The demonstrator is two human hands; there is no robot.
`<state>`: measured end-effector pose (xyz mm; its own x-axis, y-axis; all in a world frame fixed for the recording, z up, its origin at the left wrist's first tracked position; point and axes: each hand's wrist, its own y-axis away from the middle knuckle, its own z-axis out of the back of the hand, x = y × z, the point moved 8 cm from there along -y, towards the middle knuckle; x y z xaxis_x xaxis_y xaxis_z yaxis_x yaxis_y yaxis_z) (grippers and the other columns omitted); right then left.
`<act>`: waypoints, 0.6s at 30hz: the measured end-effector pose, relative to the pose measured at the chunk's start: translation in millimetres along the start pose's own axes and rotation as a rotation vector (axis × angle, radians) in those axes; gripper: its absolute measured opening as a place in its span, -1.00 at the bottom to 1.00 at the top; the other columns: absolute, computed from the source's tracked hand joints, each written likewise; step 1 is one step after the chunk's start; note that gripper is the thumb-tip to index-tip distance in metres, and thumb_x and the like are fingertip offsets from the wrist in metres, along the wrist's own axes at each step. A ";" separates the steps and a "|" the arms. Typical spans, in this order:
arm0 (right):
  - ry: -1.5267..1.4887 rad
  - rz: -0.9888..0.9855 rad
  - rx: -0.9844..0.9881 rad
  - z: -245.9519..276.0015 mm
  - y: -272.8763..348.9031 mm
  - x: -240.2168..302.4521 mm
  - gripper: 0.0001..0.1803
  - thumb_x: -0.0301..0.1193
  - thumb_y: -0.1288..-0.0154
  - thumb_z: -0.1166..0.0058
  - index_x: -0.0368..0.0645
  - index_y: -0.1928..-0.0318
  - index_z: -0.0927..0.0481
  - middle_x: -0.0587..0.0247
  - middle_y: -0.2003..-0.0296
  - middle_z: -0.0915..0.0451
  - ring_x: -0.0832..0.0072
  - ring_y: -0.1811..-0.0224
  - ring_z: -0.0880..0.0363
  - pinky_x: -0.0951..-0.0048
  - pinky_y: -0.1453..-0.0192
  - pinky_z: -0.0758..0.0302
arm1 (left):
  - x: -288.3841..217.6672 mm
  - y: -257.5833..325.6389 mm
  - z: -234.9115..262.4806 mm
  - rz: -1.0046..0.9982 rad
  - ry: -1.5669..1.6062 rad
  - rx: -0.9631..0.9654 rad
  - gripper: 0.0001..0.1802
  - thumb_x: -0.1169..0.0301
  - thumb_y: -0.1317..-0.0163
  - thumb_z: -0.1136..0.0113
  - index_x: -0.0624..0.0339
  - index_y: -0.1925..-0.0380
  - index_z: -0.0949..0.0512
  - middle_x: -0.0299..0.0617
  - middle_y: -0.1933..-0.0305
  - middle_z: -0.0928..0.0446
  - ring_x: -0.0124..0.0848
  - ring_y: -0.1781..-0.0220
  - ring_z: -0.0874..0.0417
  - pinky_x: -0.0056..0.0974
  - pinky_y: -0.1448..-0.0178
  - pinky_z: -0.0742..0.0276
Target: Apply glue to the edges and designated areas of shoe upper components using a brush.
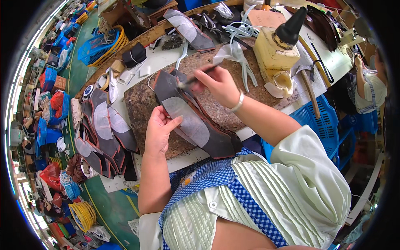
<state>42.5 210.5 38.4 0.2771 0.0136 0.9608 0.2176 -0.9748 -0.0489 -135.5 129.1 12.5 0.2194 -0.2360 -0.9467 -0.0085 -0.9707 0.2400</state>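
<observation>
A dark grey shoe-upper piece (pixel 185 118) with reddish edges and a pale oval patch lies slanted before me, partly over a speckled stone slab (pixel 139 102). My left hand (pixel 160 129) grips its left edge, thumb on top and fingers partly hidden beneath. Pinched in my right hand (pixel 218 85) is a small brush (pixel 186 83); its tip is at the piece's upper part. More dark layers show along the piece's right side. Several similar pieces (pixel 100 129) are fanned in a pile at the left, and another piece (pixel 189 30) lies beyond the slab.
A yellowed, glue-crusted container (pixel 273 52) with a black cone top stands right of the slab. Beside it lies a hammer (pixel 309 89). Pale strips (pixel 239 54) curl behind my right hand. Blue baskets (pixel 321 125) sit at the right; another person (pixel 366 89) works farther right.
</observation>
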 end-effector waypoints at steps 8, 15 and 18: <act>0.305 0.122 0.358 -9.5 73.5 43.4 -0.88 -0.46 -0.14 -0.13 -0.23 0.38 -0.50 0.28 0.41 -0.59 0.63 0.48 -0.51 0.55 0.41 -0.44 | -1.7 -0.1 8.8 0.092 -0.018 -0.016 -0.72 0.50 -0.12 -0.20 0.24 0.15 -0.41 -0.27 0.21 -0.52 -0.54 0.21 -0.51 -0.43 0.15 -0.42; 0.685 0.553 0.548 -49.7 98.3 66.1 -0.84 -0.48 0.00 -0.16 -0.17 0.43 -0.42 0.20 0.57 -0.48 0.31 0.55 -0.51 0.41 0.45 -0.44 | -11.0 8.4 1.4 0.113 -0.084 0.138 -0.57 0.58 0.06 -0.33 0.30 0.12 -0.48 -0.24 0.18 -0.55 -0.46 0.15 -0.55 -0.35 0.02 -0.43; 0.796 0.519 0.346 -31.0 78.1 86.2 -0.78 -0.46 0.07 -0.12 -0.12 0.32 -0.49 0.25 0.67 -0.46 0.30 0.62 -0.49 0.38 0.54 -0.40 | -25.8 34.2 -11.1 0.052 -0.252 0.237 -0.51 0.58 0.07 -0.32 0.35 0.06 -0.45 -0.20 0.11 -0.54 -0.40 0.05 -0.53 -0.31 -0.08 -0.41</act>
<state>54.4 128.7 125.9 -0.2630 -0.6691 0.6951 0.5420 -0.6985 -0.4673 -130.6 102.5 47.6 -0.0349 -0.2606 -0.9648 -0.2461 -0.9334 0.2610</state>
